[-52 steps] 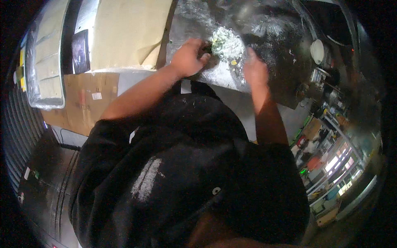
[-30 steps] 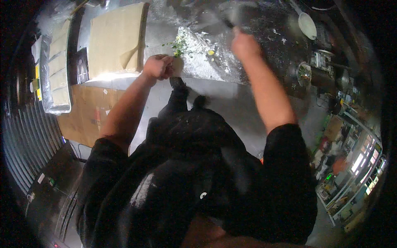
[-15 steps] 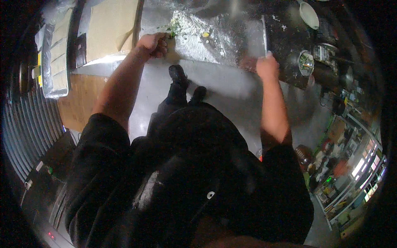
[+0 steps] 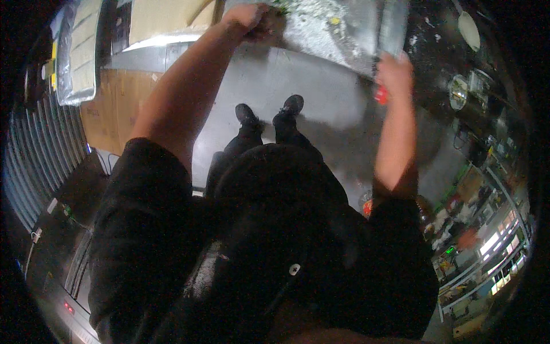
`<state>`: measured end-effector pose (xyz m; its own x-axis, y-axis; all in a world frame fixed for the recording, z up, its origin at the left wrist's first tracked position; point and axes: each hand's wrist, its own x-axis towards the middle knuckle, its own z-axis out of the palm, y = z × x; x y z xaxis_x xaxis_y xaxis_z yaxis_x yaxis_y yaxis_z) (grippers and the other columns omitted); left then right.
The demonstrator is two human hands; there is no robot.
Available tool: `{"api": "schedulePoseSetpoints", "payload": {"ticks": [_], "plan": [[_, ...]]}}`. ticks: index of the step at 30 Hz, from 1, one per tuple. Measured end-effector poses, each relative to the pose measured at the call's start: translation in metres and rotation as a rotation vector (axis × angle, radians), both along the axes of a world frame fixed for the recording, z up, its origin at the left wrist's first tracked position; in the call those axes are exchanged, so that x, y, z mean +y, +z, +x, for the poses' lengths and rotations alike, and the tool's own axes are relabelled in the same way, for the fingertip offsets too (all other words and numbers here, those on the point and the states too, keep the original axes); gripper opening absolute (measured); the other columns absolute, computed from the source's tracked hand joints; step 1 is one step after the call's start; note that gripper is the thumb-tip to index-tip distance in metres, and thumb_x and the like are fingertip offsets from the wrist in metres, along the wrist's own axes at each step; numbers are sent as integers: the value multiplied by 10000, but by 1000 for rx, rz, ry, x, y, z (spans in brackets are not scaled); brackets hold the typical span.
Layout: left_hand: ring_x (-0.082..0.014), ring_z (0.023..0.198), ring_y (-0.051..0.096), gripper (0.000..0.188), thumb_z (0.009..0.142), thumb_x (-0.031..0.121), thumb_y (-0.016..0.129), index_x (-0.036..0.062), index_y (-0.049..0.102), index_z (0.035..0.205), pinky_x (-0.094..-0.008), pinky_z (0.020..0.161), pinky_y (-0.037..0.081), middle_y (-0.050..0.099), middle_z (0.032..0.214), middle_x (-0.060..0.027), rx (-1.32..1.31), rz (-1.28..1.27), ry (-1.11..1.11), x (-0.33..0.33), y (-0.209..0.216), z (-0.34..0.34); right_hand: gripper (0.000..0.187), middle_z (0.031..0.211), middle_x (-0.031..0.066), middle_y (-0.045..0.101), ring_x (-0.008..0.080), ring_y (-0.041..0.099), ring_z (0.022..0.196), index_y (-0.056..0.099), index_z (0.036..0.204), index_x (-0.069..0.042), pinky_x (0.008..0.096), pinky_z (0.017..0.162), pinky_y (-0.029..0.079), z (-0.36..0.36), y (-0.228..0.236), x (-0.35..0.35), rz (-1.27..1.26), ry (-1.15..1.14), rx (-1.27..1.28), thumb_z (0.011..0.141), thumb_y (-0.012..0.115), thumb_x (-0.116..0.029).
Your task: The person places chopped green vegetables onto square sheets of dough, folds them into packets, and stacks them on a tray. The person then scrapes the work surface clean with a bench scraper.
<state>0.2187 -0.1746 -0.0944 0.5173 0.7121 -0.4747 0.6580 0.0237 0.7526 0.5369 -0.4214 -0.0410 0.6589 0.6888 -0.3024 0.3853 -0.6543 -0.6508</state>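
Note:
My right hand is closed round the red handle of a knife, whose broad blade points away from me and is smeared by motion. My left hand hangs at the table's near edge, its fingers curled in. Shadow hides whatever they may hold. Beside it, at the top of the view, lie some chopped greens. White crumbly bits are scattered on the table between my hands, with a small yellow piece among them.
Left of my left hand lies a flat beige sheet. A plastic-lined tray with pale slabs stands farther left. A white oval dish and a small bowl are at the right. A cardboard panel is below the table.
Both hands have moved up and to the right in the view. The knife blade has turned from edge-on to broadside. My feet have shifted, both now showing side by side.

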Motion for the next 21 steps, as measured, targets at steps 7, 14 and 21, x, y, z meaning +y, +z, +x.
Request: {"api": "schedulePoseSetpoints", "payload": {"ticks": [7, 14, 21], "plan": [[-403, 908, 690, 325, 806, 347, 640, 72, 744, 944, -504, 778, 538, 714, 946, -226, 273, 375, -567, 6, -3, 12, 458, 886, 116, 686, 220, 662, 720, 623, 1205, 16, 389, 602, 519, 86, -4, -27, -400, -68, -679, 887, 642, -313], [-394, 844, 682, 399, 867, 393, 594, 21, 701, 965, -501, 763, 533, 699, 855, -226, -221, 446, -39, -39, 32, -28, 482, 982, 184, 705, 317, 681, 857, 644, 1173, -3, 418, 768, 526, -12, -6, 28, -387, 213, -705, 874, 631, -381], [-271, 725, 684, 341, 932, 372, 617, 37, 675, 939, -388, 666, 541, 700, 822, -145, -239, 50, 88, -137, -48, -170, 568, 1102, 211, 705, 406, 669, 1035, 645, 1249, -51, 466, 918, 508, -48, 15, 27, -229, 148, -615, 866, 639, -471]]}}
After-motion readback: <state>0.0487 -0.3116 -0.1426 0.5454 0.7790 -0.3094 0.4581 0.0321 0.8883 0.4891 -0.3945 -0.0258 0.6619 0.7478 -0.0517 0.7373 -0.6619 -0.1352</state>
